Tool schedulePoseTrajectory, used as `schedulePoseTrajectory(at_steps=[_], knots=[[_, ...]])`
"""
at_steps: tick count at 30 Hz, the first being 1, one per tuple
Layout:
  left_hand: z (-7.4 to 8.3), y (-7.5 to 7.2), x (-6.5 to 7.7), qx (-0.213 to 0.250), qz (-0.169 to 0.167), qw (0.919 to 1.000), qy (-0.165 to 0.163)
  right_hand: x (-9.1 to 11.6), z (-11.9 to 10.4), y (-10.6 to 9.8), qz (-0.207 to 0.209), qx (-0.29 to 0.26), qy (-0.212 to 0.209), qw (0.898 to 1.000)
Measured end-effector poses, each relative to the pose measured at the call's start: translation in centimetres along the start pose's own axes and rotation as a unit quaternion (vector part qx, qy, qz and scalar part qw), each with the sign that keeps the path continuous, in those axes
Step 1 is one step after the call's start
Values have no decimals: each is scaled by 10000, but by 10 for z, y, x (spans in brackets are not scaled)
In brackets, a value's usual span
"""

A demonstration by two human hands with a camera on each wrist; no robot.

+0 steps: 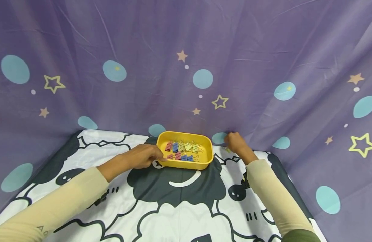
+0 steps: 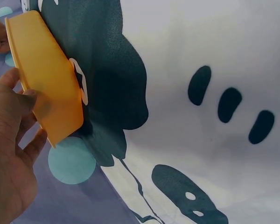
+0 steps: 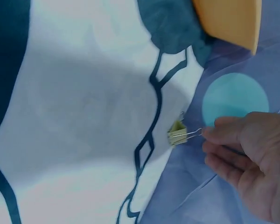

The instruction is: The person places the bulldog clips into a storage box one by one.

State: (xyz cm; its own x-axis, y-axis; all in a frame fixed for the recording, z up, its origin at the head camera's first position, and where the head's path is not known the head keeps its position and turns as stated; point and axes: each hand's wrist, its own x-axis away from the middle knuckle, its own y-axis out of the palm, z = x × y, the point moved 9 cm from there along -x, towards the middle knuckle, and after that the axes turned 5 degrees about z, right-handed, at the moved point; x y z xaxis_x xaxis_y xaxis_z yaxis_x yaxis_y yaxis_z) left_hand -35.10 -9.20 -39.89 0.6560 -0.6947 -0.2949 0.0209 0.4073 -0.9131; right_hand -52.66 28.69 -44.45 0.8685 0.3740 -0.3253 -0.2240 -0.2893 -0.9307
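Note:
A yellow plastic tray (image 1: 186,164) holds several binder clips in two rows. Red, blue and pale yellow clips make up the back row (image 1: 183,147); the front row (image 1: 182,157) has red and blue ones. My left hand (image 1: 145,156) grips the tray's left end, with fingers and thumb at its rim in the left wrist view. To the right of the tray, my right hand (image 3: 252,154) pinches a yellow binder clip (image 3: 178,134) by its wire handle. That clip hangs apart from the tray, close to the cloth's back edge.
A white cloth (image 1: 179,222) with a dark cartoon print covers the surface. Behind it and along both sides hangs a purple curtain (image 1: 161,94) with stars and blue dots. Dark small items (image 1: 245,181) lie partly hidden by the right forearm.

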Motion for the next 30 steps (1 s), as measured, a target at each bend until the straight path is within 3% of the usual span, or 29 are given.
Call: schedulePoseTrajectory(at_steps=[6, 12, 15, 16, 19, 22, 27, 30], knots=[[3, 0, 0, 26, 89, 9998, 182, 9, -3, 1, -271, 49, -177, 9995], [-6, 2, 2, 309, 468, 9951, 812, 14, -8, -6, -166, -230, -440, 9986], [-7, 3, 3, 327, 467, 9949, 831, 16, -4, -6, -422, -461, -107, 9980], [-6, 2, 3, 306, 435, 9956, 774, 18, -4, -9, -616, -631, 195, 9959], [2, -3, 2, 148, 256, 9985, 455, 31, -12, -20, -1147, -1431, 1203, 9756], [5, -3, 2, -15, 121, 9997, 218, 45, -29, -35, -1344, -2420, 2036, 9391], [3, -1, 2, -62, 55, 9999, 64, 48, -41, -44, -1192, -3554, 2411, 8952], [2, -3, 2, -47, 77, 9999, 95, 42, -46, -52, -1104, -3956, 2511, 8765]])
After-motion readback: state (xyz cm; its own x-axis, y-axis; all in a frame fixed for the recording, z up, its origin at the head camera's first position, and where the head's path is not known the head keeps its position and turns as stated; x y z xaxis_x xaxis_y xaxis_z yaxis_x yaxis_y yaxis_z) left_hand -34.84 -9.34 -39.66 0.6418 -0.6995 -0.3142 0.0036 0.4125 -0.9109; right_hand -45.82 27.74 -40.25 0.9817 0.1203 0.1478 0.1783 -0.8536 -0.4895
